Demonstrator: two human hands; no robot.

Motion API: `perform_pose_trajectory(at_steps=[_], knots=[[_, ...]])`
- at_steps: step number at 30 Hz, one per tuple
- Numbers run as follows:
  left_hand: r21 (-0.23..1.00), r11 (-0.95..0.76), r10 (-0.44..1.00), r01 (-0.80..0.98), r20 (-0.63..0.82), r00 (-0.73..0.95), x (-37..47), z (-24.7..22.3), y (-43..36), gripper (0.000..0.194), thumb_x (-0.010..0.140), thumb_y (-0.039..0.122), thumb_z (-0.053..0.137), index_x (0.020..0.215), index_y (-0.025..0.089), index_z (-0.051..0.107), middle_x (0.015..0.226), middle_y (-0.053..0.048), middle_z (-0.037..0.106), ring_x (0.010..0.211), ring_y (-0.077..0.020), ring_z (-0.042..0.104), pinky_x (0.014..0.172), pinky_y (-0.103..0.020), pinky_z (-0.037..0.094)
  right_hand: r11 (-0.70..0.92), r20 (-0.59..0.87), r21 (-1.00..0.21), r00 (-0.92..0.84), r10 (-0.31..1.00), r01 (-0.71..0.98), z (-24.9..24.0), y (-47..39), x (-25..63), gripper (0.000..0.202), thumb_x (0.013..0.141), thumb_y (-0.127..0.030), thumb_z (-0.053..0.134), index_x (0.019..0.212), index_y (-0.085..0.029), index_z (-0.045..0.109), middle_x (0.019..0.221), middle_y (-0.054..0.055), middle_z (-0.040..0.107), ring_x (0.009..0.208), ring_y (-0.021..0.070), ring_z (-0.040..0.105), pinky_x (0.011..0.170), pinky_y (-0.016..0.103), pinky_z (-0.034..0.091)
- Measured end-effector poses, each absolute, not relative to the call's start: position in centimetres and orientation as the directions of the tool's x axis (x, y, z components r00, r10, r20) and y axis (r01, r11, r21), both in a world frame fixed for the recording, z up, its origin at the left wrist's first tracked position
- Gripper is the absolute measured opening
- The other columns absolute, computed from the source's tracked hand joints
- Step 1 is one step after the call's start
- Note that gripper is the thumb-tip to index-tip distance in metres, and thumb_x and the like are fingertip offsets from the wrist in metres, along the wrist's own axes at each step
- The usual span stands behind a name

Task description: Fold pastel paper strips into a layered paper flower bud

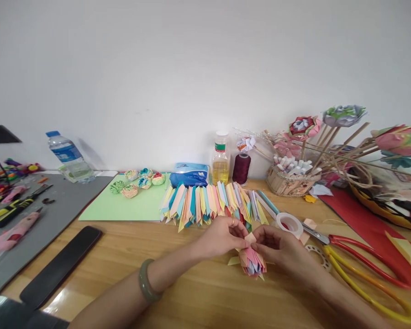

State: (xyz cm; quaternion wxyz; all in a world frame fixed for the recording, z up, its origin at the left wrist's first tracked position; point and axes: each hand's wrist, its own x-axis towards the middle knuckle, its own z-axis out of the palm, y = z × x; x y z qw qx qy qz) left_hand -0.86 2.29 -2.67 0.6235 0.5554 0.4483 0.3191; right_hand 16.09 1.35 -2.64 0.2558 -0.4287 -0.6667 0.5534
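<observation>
Between both hands is a folded paper flower (252, 265) in pink, peach and lilac, held low over the wooden table. My left hand (224, 237), closed in a pinch, grips its upper left edge; a green bangle (147, 281) circles that wrist. Fingers of my right hand (281, 249) pinch the flower's top from the other side. A peach petal tip stands up between the two pinches. Just beyond the hands lies a long row of folded paper pieces (198, 203) in several colours. A tape roll (289, 225) rests beside my right hand.
Large scissors (370, 260) with red and yellow handles lie at the right. Behind are a tissue pack (189, 174), a glue bottle (221, 160), a thread spool (241, 169) and a basket (289, 183). Small paper flowers (145, 178) sit on green paper (123, 210). A black phone-like slab (61, 265) lies left.
</observation>
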Motion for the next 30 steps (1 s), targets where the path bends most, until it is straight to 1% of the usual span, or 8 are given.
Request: perform_pose_trajectory(at_steps=[3,7,12,16,19,25,27,30], knots=[[0.977,0.163,0.899,0.135,-0.204,0.388,-0.8,-2.5,2.1,0.007,0.057,0.012,0.062,0.061,0.012,0.057,0.057,0.002,0.055,0.054,-0.0075,0.049,0.056,-0.021,0.041,0.08,-0.098,-0.942,-0.495,0.864,0.326,-2.8,1.4,16.0,0.011,0.077,-0.026,0.053,0.074,-0.016,0.055,0.064,-0.003,0.054,0.057,0.01,0.05,0.052,0.021,0.038],[0.975,0.151,0.906,0.163,-0.202,0.372,-0.7,-2.5,1.9,0.006,0.057,0.013,0.063,0.061,0.012,0.058,0.057,0.002,0.055,0.054,-0.0077,0.049,0.055,-0.02,0.04,0.133,-0.073,-0.904,-0.454,0.888,0.405,-2.6,1.2,15.8,0.015,0.076,-0.027,0.052,0.066,-0.017,0.052,0.058,-0.004,0.051,0.054,0.0099,0.046,0.049,0.021,0.035],[0.982,0.147,0.919,0.116,-0.179,0.352,-0.7,-3.1,2.1,0.013,0.058,0.02,0.066,0.065,0.011,0.059,0.061,0.0,0.058,0.057,-0.0087,0.052,0.059,-0.022,0.042,0.181,-0.021,-0.883,-0.423,0.906,0.432,-2.1,0.9,15.7,0.021,0.079,-0.033,0.049,0.064,-0.018,0.05,0.06,-0.002,0.052,0.058,0.0117,0.048,0.052,0.022,0.038],[0.978,0.184,0.888,0.1,-0.209,0.409,-1.1,-3.0,2.6,0.014,0.056,0.016,0.065,0.068,0.011,0.059,0.063,0.0,0.059,0.059,-0.0085,0.053,0.064,-0.023,0.043,0.188,-0.003,-0.874,-0.393,0.919,0.448,-2.1,0.9,15.9,0.024,0.08,-0.037,0.048,0.065,-0.018,0.051,0.061,-0.002,0.051,0.058,0.0115,0.047,0.052,0.022,0.037],[0.979,0.161,0.877,0.129,-0.201,0.436,-1.3,-3.0,2.8,0.009,0.058,0.015,0.063,0.066,0.012,0.06,0.062,0.001,0.059,0.058,-0.0088,0.053,0.063,-0.023,0.043,0.186,-0.009,-0.871,-0.393,0.92,0.455,-2.3,1.1,16.1,0.024,0.08,-0.037,0.049,0.068,-0.018,0.053,0.063,-0.001,0.053,0.06,0.0122,0.048,0.054,0.022,0.038],[0.968,0.089,0.913,0.233,-0.173,0.369,-1.3,-2.8,2.3,0.012,0.059,0.021,0.062,0.068,0.013,0.062,0.065,-0.001,0.061,0.06,-0.0103,0.054,0.059,-0.022,0.042,0.074,-0.135,-0.912,-0.465,0.875,0.404,-2.5,1.7,16.3,0.019,0.074,-0.036,0.055,0.073,-0.017,0.057,0.066,0.0,0.058,0.06,0.0131,0.054,0.054,0.023,0.041],[0.959,0.046,0.919,0.281,-0.151,0.363,-1.3,-2.5,2.0,0.012,0.061,0.023,0.061,0.069,0.013,0.062,0.066,-0.001,0.062,0.062,-0.0107,0.054,0.058,-0.021,0.042,0.095,-0.131,-0.893,-0.455,0.881,0.44,-2.4,1.6,16.3,0.018,0.074,-0.034,0.055,0.071,-0.017,0.058,0.063,-0.001,0.058,0.058,0.0129,0.053,0.051,0.022,0.04],[0.936,-0.043,0.921,0.349,-0.099,0.378,-1.3,-2.2,1.5,0.009,0.063,0.02,0.058,0.069,0.014,0.061,0.067,-0.001,0.062,0.062,-0.0105,0.053,0.057,-0.021,0.041,0.203,-0.059,-0.82,-0.43,0.901,0.536,-2.2,1.3,16.1,0.018,0.076,-0.032,0.05,0.068,-0.018,0.058,0.062,-0.001,0.06,0.057,0.0138,0.055,0.051,0.023,0.041]])
